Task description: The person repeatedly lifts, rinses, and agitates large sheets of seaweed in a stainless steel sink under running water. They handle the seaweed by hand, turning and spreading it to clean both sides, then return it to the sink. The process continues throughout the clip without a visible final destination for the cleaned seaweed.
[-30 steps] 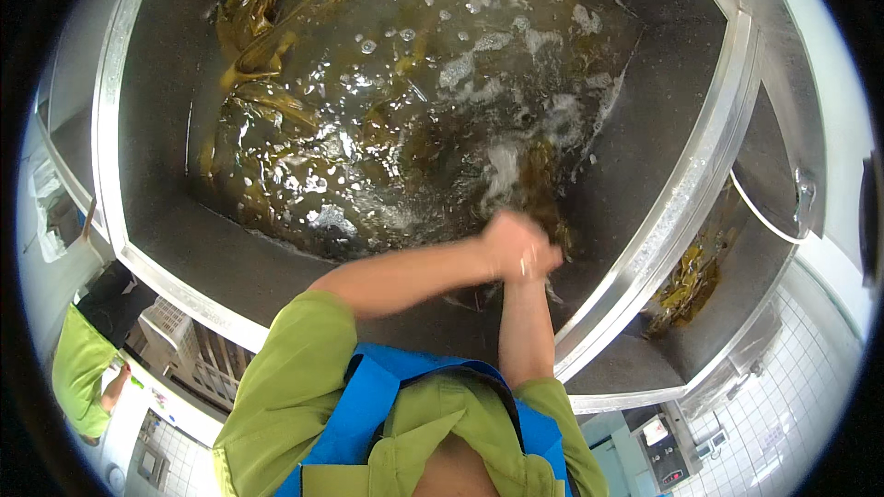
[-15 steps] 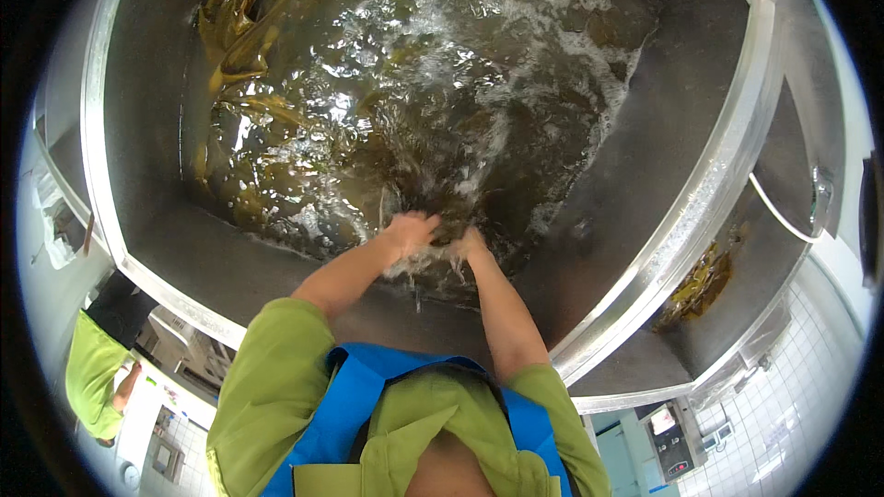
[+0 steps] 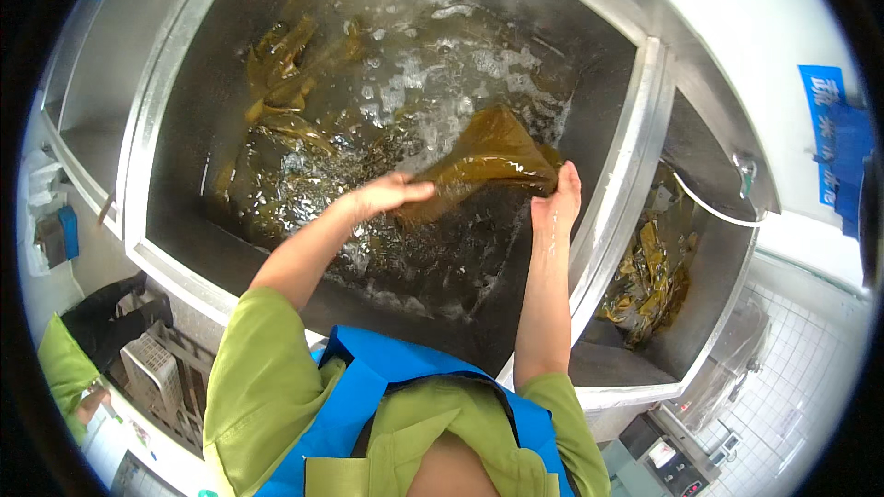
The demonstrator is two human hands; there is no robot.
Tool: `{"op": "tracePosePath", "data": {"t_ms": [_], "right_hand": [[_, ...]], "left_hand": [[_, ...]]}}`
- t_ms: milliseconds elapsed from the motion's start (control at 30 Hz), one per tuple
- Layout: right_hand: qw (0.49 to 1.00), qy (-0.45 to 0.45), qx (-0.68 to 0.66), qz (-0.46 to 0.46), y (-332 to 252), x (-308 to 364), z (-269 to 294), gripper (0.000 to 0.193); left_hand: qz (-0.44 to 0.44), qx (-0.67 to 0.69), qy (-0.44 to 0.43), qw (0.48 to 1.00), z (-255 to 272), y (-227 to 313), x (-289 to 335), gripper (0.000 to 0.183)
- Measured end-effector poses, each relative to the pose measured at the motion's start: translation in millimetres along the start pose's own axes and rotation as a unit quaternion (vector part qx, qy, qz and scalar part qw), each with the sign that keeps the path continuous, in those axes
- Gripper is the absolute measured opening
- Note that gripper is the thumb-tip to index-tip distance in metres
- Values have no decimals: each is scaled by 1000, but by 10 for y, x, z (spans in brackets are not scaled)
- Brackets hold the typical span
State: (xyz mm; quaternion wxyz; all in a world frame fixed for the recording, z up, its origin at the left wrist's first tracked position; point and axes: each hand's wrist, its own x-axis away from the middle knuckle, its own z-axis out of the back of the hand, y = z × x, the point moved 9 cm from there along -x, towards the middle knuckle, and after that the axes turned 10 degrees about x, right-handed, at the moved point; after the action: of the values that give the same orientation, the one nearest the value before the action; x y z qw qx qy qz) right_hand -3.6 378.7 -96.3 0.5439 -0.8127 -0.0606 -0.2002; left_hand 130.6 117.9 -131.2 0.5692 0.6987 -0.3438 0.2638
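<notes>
A broad, wet, olive-brown sheet of kelp [image 3: 497,155] is raised above the water in a large steel sink [image 3: 599,101]. My right hand [image 3: 560,201] grips its right end near the sink's right wall. At the kelp's lower left end, my left hand [image 3: 391,195] holds on with the thumb pointing right; the fingers behind the kelp are hidden. Below, foamy, murky water [image 3: 414,267] covers the sink's bottom. More kelp [image 3: 281,78] lies in the water along the left side.
To the right, beyond a metal rim [image 3: 635,138], a second basin contains a pile of kelp [image 3: 649,271] and a white hose [image 3: 714,210]. A person in a green top [image 3: 69,368] is at the lower left, near a pale plastic crate [image 3: 152,373].
Both hands have come up out of the water and moved apart, with a sheet of kelp now between them. My view has turned to the right, showing more of the second basin.
</notes>
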Motion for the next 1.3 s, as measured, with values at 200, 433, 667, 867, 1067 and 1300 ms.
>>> {"op": "tracePosePath", "data": {"t_ms": [200, 433, 667, 867, 1067, 1300], "right_hand": [[937, -115, 60, -323, 891, 1549, -439, 48], [892, -320, -127, -293, 387, 2571, -1039, 65], [946, -134, 289, 63, -474, 2822, -946, 44], [914, -234, 322, 72, -1116, 3259, -1099, 42], [790, -389, 468, 70, -1305, 3836, -1305, 37], [920, -308, 238, 48, -1847, 3617, -1130, 27]], "left_hand": [[-27, 337, -250, 907, -925, 33, 958, 57], [-39, 19, -188, 981, -931, -31, 1412, 36], [-257, 9, -84, 963, -769, 678, 2327, 31], [-292, 36, 20, 956, -432, 1102, 2835, 30], [-382, -25, -82, 920, -929, 1604, 3422, 29], [-446, -99, -225, 860, -1528, 1149, 3216, 82]]}}
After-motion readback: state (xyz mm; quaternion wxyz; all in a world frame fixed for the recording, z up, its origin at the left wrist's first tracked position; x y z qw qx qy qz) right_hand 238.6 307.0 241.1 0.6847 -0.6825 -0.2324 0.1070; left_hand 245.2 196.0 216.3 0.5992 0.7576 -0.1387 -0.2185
